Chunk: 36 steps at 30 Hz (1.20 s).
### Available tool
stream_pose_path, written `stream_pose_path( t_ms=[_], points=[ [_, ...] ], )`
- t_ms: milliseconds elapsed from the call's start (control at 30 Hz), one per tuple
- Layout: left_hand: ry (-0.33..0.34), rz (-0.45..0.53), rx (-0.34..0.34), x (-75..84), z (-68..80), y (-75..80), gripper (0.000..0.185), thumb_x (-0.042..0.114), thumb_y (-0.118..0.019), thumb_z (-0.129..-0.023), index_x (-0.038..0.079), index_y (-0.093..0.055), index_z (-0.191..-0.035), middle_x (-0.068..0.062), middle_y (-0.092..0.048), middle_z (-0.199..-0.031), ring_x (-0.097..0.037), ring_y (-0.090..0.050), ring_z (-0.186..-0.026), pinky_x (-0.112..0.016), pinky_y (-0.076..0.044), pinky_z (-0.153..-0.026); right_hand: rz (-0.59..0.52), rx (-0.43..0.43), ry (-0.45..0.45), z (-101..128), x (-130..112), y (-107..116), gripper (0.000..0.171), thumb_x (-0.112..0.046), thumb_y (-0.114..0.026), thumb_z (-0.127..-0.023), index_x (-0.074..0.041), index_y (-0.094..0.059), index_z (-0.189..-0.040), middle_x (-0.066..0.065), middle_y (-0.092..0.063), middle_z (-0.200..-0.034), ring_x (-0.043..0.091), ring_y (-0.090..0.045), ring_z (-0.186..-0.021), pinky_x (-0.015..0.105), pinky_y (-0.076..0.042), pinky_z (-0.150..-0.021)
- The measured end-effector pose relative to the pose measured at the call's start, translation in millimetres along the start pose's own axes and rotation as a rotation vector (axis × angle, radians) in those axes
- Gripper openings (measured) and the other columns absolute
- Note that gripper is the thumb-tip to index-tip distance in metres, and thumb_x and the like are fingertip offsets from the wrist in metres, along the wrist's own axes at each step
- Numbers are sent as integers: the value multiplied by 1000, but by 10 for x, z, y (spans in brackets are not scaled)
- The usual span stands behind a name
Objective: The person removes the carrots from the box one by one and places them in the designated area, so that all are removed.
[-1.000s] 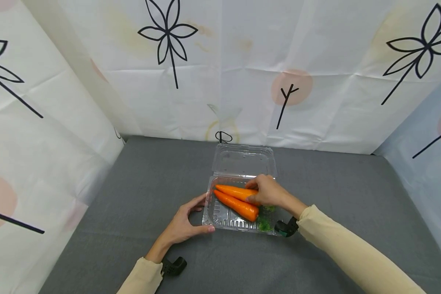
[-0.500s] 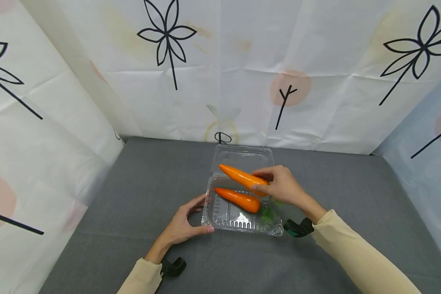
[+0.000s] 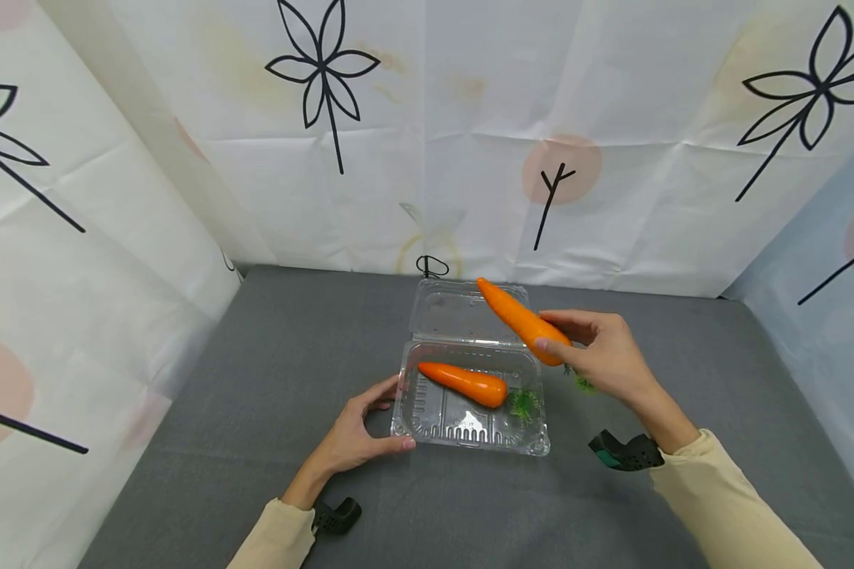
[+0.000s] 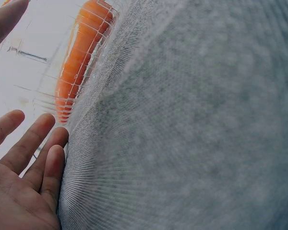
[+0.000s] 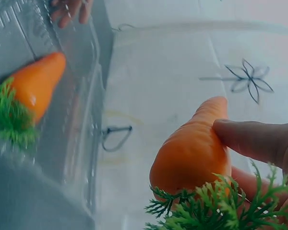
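Held between the thumb and fingers of my right hand (image 3: 608,352) is an orange carrot (image 3: 523,320), raised above the right side of a clear plastic clamshell box (image 3: 434,431). Its tip points up and to the left; green leafy tops (image 5: 206,206) hang at its thick end in the right wrist view. A second carrot (image 3: 466,385) lies inside the box, its green tuft (image 3: 523,403) toward the right wall. My left hand (image 3: 356,435) rests at the box's left side, thumb near the front corner. In the left wrist view its fingers (image 4: 31,143) are nearly straight beside the box.
The box's transparent lid (image 3: 448,312) is folded back toward the rear. A grey cloth (image 3: 292,340) covers the table. White sheets (image 3: 470,103) printed with flowers and twigs stand behind it and at both sides.
My right hand has lifted one carrot out of the box, moving it up and to the right. The other carrot has shifted slightly in the box. My left hand stays in place.
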<state>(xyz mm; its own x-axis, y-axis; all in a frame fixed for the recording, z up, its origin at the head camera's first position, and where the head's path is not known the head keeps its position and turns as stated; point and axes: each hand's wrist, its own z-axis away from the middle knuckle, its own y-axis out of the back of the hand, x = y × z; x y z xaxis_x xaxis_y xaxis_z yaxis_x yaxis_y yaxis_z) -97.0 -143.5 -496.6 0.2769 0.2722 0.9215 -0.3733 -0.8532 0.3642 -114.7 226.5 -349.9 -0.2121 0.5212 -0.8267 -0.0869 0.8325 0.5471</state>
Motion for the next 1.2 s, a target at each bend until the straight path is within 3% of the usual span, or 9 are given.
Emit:
stream_pose_path(
  t_ms=[167, 267, 467, 567, 933, 1200],
  points=[
    [7, -8, -1, -6, 3, -4, 91, 28, -90, -77, 13, -44, -154, -5, -58, -141, -19, -52, -126, -33, -44, -106, -8, 71, -43, 130, 139, 177, 46, -21, -76, -94, -1, -65, -134, 20, -67, -126, -2, -64, -105, 14, -54, -80],
    [15, -13, 0, -4, 5, -6, 91, 28, -90, -77, 14, -44, -154, -4, -58, -141, -19, -52, -126, -33, -44, -106, -5, 112, -79, 213, 266, 279, 49, -22, -75, -95, 1, -62, -136, 20, -66, -128, -12, -60, -101, 12, -53, -80],
    [14, -10, 3, -6, 9, -4, 92, 28, -90, -77, 14, -44, -154, -6, -58, -141, -18, -52, -126, -32, -44, -106, 10, 180, -178, 385, 495, 470, 54, -28, -75, -95, 4, -61, -136, -15, -66, -113, -13, -60, -97, 13, -54, -76],
    [11, -1, 3, -2, 9, -2, 91, 27, -90, -77, 15, -43, -155, -6, -58, -141, -19, -52, -126, -31, -44, -106, 5, 217, -231, 461, 604, 556, 58, -30, -75, -94, 5, -59, -137, -26, -63, -105, -12, -61, -93, 13, -54, -73],
    [24, 16, 2, 9, 10, -9, 91, 25, -90, -77, 16, -43, -155, -5, -58, -141, -19, -52, -126, -31, -44, -106, 18, 366, -473, 702, 1039, 737, 69, -39, -76, -92, 9, -56, -138, -34, -55, -90, -10, -57, -82, 15, -54, -64],
    [25, 8, 2, 4, 4, -10, 91, 26, -90, -77, 17, -43, -155, -4, -58, -142, -19, -52, -127, -32, -44, -107, -16, 422, -631, 825, 1337, 822, 68, -42, -78, -90, 3, -60, -137, -34, -54, -80, -10, -54, -75, 15, -53, -61]
  ],
)
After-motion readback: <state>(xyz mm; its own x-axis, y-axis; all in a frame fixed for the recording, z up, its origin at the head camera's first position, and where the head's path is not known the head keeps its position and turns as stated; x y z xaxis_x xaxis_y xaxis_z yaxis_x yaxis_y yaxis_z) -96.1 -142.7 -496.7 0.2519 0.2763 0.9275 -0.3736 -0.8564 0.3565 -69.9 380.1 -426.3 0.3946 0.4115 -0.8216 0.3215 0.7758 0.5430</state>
